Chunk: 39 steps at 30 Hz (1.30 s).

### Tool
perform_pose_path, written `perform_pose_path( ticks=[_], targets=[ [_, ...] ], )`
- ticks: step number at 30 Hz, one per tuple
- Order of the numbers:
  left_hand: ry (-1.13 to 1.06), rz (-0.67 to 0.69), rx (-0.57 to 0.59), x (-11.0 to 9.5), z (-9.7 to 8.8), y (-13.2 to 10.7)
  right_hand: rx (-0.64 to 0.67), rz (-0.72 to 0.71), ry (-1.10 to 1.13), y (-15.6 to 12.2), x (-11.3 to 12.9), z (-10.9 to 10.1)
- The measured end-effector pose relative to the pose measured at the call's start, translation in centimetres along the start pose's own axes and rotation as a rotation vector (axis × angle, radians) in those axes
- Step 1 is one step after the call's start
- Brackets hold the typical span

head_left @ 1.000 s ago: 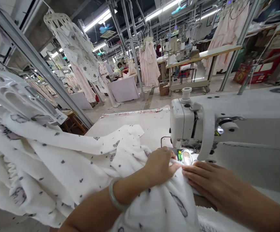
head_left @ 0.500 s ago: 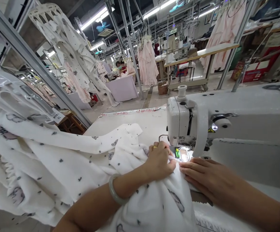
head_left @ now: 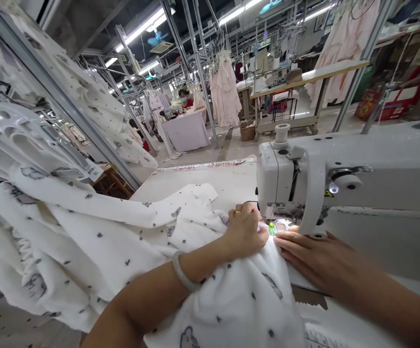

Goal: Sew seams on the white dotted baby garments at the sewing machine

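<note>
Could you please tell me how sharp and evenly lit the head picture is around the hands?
In the head view the left hand, right hand and fabric are sharp and evenly lit; the hanging garment at upper left is motion-smeared; the wide lens fans the poles outward, and the ceiling tubes blow out white.

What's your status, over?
Left hand bunched on white grey-dotted fabric; right hand flat beside it. Fabric at white sewing machine head. Nothing in the way.
</note>
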<state>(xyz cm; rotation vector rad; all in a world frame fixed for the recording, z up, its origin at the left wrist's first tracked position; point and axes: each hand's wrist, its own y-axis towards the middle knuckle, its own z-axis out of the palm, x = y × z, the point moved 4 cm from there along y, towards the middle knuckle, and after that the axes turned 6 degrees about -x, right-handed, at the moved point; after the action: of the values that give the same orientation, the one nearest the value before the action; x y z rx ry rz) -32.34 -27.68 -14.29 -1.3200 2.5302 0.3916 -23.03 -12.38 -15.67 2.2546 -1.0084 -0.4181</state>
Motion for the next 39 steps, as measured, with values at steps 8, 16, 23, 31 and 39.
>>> perform_pose_path(
  ticks=[8,16,23,31,39],
  targets=[
    [0.001,-0.027,-0.058,-0.2,0.0,0.1,-0.011,0.024,0.006,0.2,0.3,-0.8],
    [0.124,0.265,-0.003,-0.9,-3.4,-2.7,0.019,-0.023,0.064,0.7,-0.2,-2.0],
    [0.06,0.643,0.094,-1.7,-3.7,-7.8,0.072,-0.01,0.194,0.8,0.2,-2.4],
    [0.081,0.64,0.042,0.0,-1.6,-4.3,-0.015,-0.049,0.129,1.2,-0.3,-2.6],
    [-0.009,0.552,0.135,-1.8,-4.7,-5.2,0.073,-0.105,0.186,0.6,0.3,-2.9]
  ],
)
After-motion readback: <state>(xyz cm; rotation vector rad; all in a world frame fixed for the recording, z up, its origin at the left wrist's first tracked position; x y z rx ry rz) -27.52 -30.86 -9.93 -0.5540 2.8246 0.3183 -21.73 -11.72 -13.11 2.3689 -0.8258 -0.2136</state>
